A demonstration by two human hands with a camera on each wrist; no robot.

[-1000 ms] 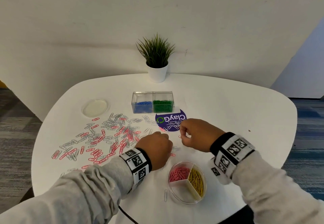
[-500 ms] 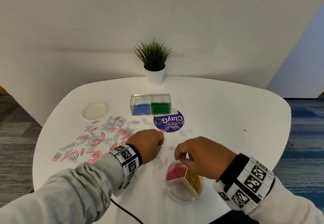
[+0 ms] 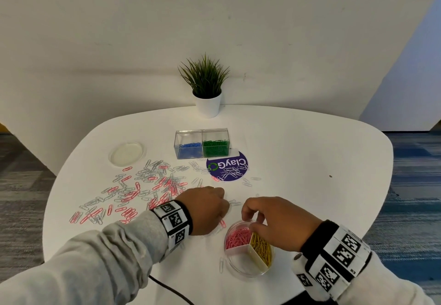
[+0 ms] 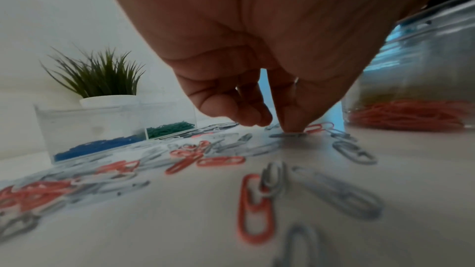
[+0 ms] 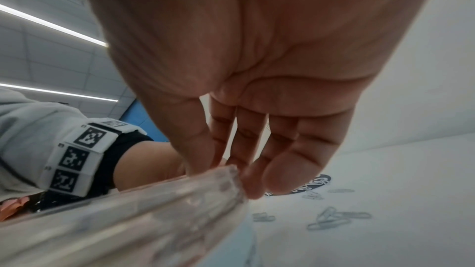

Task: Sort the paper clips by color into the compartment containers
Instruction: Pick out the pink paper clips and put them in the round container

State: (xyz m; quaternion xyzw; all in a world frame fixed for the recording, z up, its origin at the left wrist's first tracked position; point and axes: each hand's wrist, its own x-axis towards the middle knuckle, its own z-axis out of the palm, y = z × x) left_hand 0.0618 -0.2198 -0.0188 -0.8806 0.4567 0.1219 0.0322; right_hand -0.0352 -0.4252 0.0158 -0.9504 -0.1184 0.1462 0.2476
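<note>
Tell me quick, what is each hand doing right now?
Left hand: fingertip pressing a white clip on the table, gripping nothing.
Right hand: fingers straight, over the round container's rim, holding nothing visible.

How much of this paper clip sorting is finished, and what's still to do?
Blue and green clips already fill the rectangular box; pink and yellow sit in the round container. The right hand hangs over the round container's rim, while the left hand presses a white clip on the table. Many loose pink and white clips remain.
</note>
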